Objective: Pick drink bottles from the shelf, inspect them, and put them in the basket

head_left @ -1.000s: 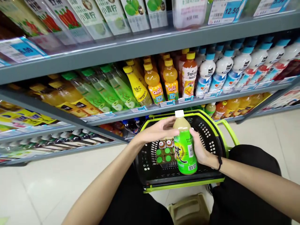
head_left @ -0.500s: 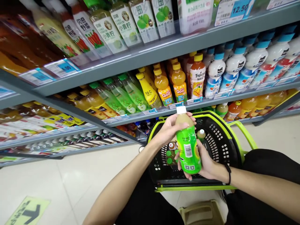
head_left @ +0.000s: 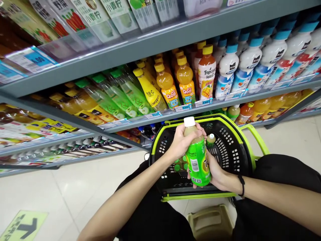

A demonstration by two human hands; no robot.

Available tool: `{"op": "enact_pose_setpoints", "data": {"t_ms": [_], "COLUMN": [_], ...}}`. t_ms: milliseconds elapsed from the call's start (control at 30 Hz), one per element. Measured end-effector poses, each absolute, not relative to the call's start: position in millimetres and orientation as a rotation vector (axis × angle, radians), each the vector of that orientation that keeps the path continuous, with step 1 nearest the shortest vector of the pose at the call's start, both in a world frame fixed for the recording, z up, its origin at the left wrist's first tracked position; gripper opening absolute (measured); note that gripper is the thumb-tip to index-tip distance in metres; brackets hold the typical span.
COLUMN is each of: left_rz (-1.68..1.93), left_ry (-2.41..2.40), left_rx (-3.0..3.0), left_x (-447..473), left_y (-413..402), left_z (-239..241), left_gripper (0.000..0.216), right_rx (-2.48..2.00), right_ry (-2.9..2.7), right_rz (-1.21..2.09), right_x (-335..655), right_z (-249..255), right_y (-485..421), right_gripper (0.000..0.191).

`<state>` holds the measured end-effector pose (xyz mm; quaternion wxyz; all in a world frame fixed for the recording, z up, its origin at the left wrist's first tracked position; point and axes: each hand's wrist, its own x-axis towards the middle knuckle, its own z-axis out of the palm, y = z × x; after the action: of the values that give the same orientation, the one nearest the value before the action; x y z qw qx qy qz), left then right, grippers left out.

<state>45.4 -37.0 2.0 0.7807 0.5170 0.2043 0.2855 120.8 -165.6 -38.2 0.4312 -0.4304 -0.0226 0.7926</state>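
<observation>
A juice bottle with a green label and a white cap is held between both hands over a basket. My left hand wraps around its neck, just under the cap. Lower down, my right hand grips the body from the right side, with fingertips showing past the label's left edge. The bottle tilts slightly, and its barcode faces me. Beneath it is the black shopping basket with a lime-green rim. Inside, a bottle with a white cap stands at the back, and several green-capped bottles are partly hidden by my hands.
Shelves of drinks fill the far side, with orange Qoo bottles, yellow Schweppes bottles and white blue-capped bottles. A grey shelf edge runs above the basket. A beige step stool sits on the floor below.
The bottle has turned a little in my hands, so the barcode has shifted left and more of the fruit picture shows. The whole view has moved slightly; both hands keep hold.
</observation>
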Motion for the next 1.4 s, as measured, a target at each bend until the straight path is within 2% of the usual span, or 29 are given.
{"op": "enact_pose_setpoints", "data": {"t_ms": [333,1400], "left_rz": [0.598,0.578], "left_ry": [0.500,0.530], "left_rx": [1.177,1.152], "left_x": [42,45], "left_y": [-37,-37], "left_z": [2,-2], "left_gripper": [0.022,0.024], "right_rx": [-0.964,-0.926], "right_ry": [-0.018,-0.042], "right_rz": [1.922,1.960], "right_x": [119,121], "right_z": [-47,-54], "right_y": [-163,-168], "right_gripper": [0.071,0.075]}}
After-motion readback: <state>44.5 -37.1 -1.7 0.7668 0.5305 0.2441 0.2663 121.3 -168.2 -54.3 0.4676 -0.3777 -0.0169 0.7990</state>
